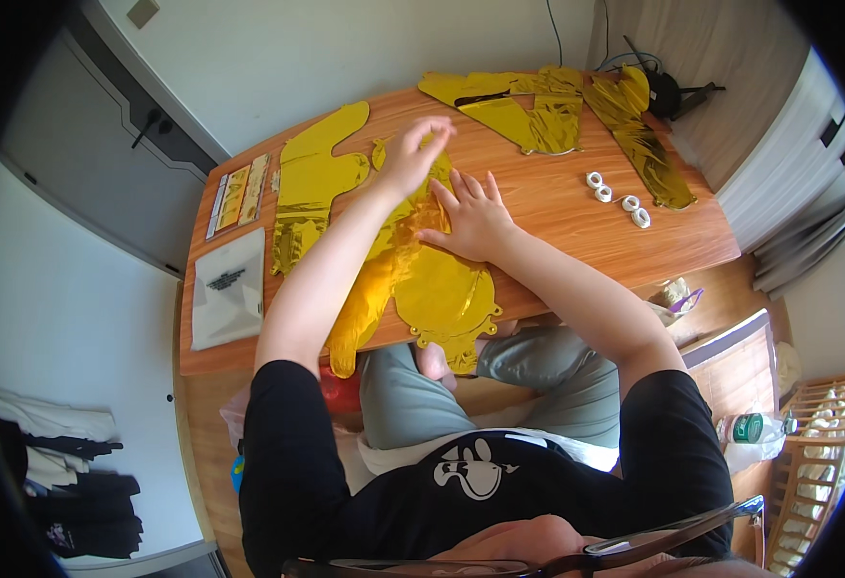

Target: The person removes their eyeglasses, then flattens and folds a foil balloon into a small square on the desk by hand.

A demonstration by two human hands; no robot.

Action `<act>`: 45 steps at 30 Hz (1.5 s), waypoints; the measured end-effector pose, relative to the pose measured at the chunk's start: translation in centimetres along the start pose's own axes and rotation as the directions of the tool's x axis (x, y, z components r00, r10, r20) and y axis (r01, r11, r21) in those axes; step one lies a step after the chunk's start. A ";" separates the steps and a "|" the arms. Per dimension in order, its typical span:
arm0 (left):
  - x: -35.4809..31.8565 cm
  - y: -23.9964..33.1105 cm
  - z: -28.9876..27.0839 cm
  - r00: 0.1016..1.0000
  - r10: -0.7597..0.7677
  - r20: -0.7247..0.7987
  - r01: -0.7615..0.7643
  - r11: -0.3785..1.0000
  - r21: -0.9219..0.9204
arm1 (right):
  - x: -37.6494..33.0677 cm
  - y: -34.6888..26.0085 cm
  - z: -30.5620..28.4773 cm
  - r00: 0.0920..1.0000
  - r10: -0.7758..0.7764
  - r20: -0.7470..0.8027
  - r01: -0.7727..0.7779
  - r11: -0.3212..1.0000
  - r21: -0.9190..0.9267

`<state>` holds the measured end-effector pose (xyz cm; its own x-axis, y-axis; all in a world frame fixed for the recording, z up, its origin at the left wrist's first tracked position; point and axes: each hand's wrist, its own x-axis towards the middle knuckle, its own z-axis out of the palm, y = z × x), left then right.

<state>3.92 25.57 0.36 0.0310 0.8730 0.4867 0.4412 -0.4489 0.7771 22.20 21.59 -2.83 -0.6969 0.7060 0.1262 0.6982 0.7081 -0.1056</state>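
A gold foil balloon (444, 289) lies in front of me, its round lower part hanging over the table's near edge with small tabs along the rim. My right hand (477, 222) rests on its creased middle, fingers spread. Farther up, my left hand (411, 162) is just above the foil, thumb apart from the fingers, and I see nothing held in it. A puffier, darker gold foil part (363, 313) stretches down under my left forearm past the table edge; whether it belongs to the same balloon, I cannot tell. Another flat gold balloon (316, 178) lies to the left.
More flat gold foil balloons (552, 120) lie at the far right, near a black device (665, 94) with cables. Several white ribbon or tape rolls (603, 194) sit on the wooden table (547, 222). At left are a printed card (237, 199) and a clear-white packet (230, 289).
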 end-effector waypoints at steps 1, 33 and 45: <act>-1.5 1.1 -0.2 0.980 0.171 0.102 -0.177 0.982 0.059 | 0.0 -0.1 -0.2 1.000 0.005 0.016 -0.006 1.000 0.013; -19.6 10.3 -6.7 0.982 -0.107 0.154 -0.036 0.698 0.715 | -0.2 -0.1 -0.1 0.998 -0.016 -0.056 0.016 1.000 0.002; -20.7 10.5 -4.5 0.976 -0.090 0.200 -0.082 0.696 0.713 | -0.1 -0.3 -0.2 0.999 -0.013 -0.039 0.013 1.000 0.005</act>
<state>3.89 1.96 0.22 0.1696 0.9303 0.3253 0.9444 -0.2478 0.2162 22.09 21.34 -2.61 -0.6987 0.6958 0.1664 0.6883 0.7172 -0.1086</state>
